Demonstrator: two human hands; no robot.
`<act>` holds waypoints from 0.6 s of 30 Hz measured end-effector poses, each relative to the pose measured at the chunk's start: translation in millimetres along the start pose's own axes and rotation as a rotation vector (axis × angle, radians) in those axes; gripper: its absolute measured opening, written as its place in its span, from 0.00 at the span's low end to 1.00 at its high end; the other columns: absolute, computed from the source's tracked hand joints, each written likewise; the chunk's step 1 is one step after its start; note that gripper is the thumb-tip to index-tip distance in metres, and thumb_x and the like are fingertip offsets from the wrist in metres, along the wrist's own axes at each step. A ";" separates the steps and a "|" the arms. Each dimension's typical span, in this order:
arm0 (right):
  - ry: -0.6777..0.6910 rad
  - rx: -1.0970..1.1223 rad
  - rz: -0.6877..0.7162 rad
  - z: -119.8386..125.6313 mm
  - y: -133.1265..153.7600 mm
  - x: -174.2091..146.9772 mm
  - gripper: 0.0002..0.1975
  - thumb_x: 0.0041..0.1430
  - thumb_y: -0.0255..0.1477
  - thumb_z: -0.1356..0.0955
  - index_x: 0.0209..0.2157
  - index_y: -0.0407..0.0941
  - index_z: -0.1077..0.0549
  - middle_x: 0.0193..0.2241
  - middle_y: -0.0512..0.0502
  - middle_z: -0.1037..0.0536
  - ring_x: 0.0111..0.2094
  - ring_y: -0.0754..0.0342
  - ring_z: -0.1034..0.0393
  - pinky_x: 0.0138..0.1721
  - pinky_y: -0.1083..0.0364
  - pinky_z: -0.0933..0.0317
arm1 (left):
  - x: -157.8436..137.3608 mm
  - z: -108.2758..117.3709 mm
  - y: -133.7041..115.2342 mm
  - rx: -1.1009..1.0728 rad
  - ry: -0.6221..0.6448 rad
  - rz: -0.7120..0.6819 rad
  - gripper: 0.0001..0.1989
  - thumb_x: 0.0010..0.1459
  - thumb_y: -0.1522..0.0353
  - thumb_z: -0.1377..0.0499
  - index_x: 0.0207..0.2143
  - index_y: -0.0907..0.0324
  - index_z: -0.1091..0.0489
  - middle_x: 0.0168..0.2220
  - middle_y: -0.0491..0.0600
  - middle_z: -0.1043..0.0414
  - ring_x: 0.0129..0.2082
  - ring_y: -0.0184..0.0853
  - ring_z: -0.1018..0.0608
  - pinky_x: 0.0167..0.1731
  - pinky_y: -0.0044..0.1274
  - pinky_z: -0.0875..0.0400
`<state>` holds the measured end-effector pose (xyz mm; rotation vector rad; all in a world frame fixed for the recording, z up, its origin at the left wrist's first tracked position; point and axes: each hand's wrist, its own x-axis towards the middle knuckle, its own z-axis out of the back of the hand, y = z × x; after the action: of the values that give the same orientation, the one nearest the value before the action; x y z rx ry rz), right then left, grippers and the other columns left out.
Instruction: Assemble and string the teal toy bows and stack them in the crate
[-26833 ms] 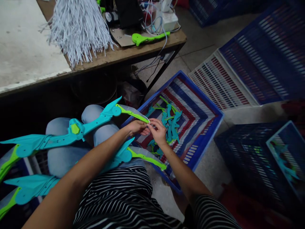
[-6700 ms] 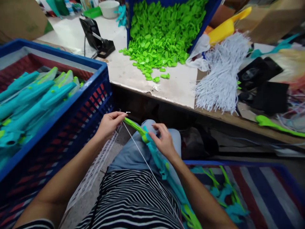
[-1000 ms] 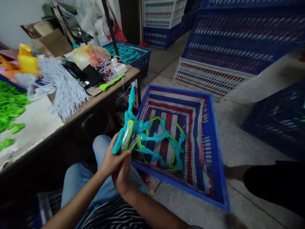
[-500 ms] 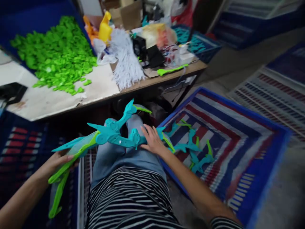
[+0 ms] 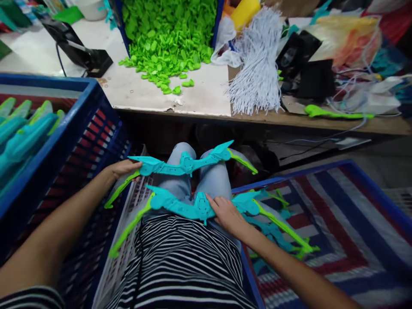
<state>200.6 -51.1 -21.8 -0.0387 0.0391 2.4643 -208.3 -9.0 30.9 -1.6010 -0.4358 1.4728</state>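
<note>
Two teal toy bows with lime-green limb tips lie across my lap, one behind the other. My left hand pinches the left end of the farther toy bow, where the teal body meets the green tip. The nearer toy bow rests close to my striped shirt. My right hand is closed around it just right of its round centre piece; the palm side is hidden. Both bows lie roughly level, a small distance apart at their middles.
On my left, a blue crate holds several teal and green bows. A lined blue crate with more bow pieces stands right. Ahead, the table carries small green parts, white strings and a black stand.
The view has swung left. The two bows, overlapping and slanted before, now lie apart and nearly parallel. My left hand has shifted to the farther bow's end, my right to the nearer bow's middle.
</note>
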 end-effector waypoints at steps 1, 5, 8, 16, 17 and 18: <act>0.016 -0.003 -0.020 0.4 4.7 3.7 0.33 0.51 0.19 0.34 0.60 0.38 0.42 0.33 0.43 0.30 0.35 0.47 0.37 0.35 0.51 0.41 | 7.5 1.0 -4.6 0.026 0.027 -0.006 0.33 0.33 0.39 0.38 0.22 0.62 0.32 0.15 0.52 0.33 0.14 0.33 0.34 0.16 0.24 0.42; 0.058 -0.008 -0.067 11.6 8.7 10.7 0.29 0.55 0.23 0.34 0.59 0.38 0.40 0.32 0.41 0.29 0.35 0.46 0.36 0.35 0.49 0.41 | 44.0 -1.0 -27.9 0.103 0.022 -0.058 0.27 0.36 0.48 0.35 0.26 0.64 0.28 0.22 0.53 0.28 0.20 0.35 0.29 0.23 0.25 0.35; 0.132 0.135 -0.017 24.6 1.3 8.2 0.30 0.54 0.32 0.30 0.58 0.40 0.38 0.38 0.40 0.28 0.40 0.45 0.35 0.40 0.49 0.40 | 63.5 -5.0 -44.8 0.266 -0.131 -0.085 0.21 0.42 0.53 0.36 0.26 0.64 0.28 0.25 0.52 0.27 0.27 0.37 0.27 0.30 0.26 0.33; 0.099 0.267 -0.066 31.6 -15.2 15.1 0.27 0.54 0.42 0.30 0.50 0.40 0.32 0.37 0.39 0.27 0.40 0.43 0.33 0.40 0.48 0.39 | 6.1 -56.6 2.1 0.389 -0.886 -0.183 0.22 0.52 0.51 0.45 0.34 0.62 0.29 0.32 0.52 0.27 0.35 0.39 0.26 0.38 0.27 0.34; 0.029 0.332 -0.086 33.2 -12.5 22.2 0.27 0.55 0.43 0.31 0.51 0.40 0.32 0.38 0.39 0.27 0.41 0.43 0.33 0.41 0.48 0.38 | -4.1 -66.9 14.6 0.306 -0.751 -0.122 0.24 0.50 0.50 0.44 0.34 0.63 0.29 0.31 0.51 0.27 0.34 0.39 0.26 0.37 0.26 0.33; -0.048 0.425 -0.100 35.0 -7.5 32.4 0.26 0.57 0.43 0.33 0.51 0.41 0.33 0.40 0.38 0.27 0.42 0.44 0.33 0.43 0.48 0.38 | -12.7 -76.0 25.7 0.224 -0.578 -0.066 0.26 0.47 0.49 0.42 0.34 0.63 0.29 0.30 0.50 0.27 0.32 0.38 0.26 0.35 0.26 0.33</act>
<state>179.4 -23.6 11.7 0.1978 0.5240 2.3075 -148.7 -60.3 10.7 -0.9616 -0.6132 1.8529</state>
